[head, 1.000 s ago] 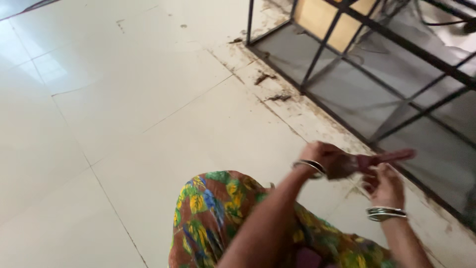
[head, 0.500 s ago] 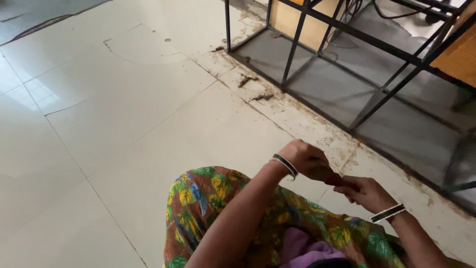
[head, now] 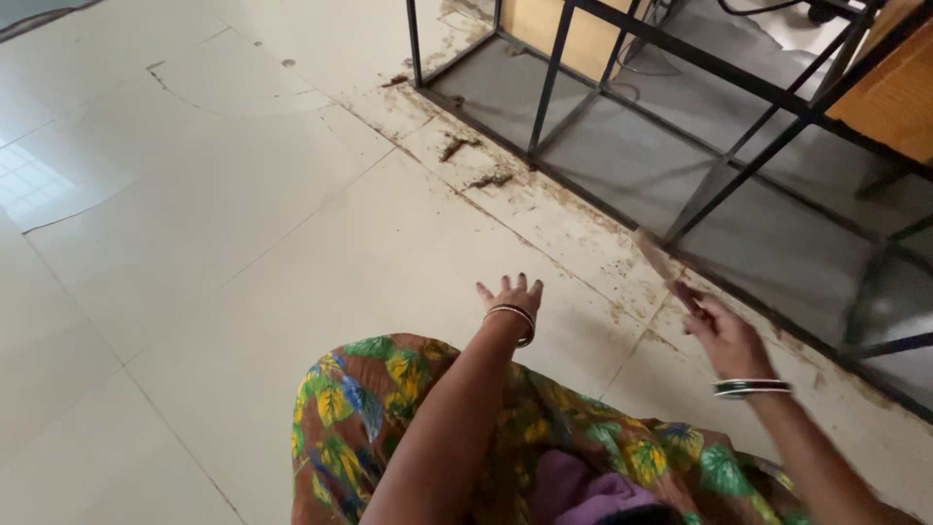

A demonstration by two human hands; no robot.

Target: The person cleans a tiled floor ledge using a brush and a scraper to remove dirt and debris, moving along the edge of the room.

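Note:
My left hand (head: 512,296) is stretched forward over the pale floor tiles (head: 292,233), fingers spread and holding nothing, a bangle at its wrist. To its right, my right hand (head: 721,328) grips a thin flat brownish tool (head: 664,267), blurred by motion, its blade pointing up and left toward the dirty strip of floor (head: 573,219) beside the black metal frame (head: 700,204). Brown dirt clumps (head: 476,165) lie along that strip. My knees, covered in colourful leaf-print cloth (head: 544,437), fill the bottom of the view.
The black metal frame with upright bars runs diagonally across the upper right, a grey floor surface inside it. Wooden panels (head: 889,92) stand at the far right and top. Dirt specks dot the tile joint by my right hand.
Both hands were together at the tool. Now my left hand has let go and reached forward with spread fingers, while my right hand alone swings the tool toward the frame.

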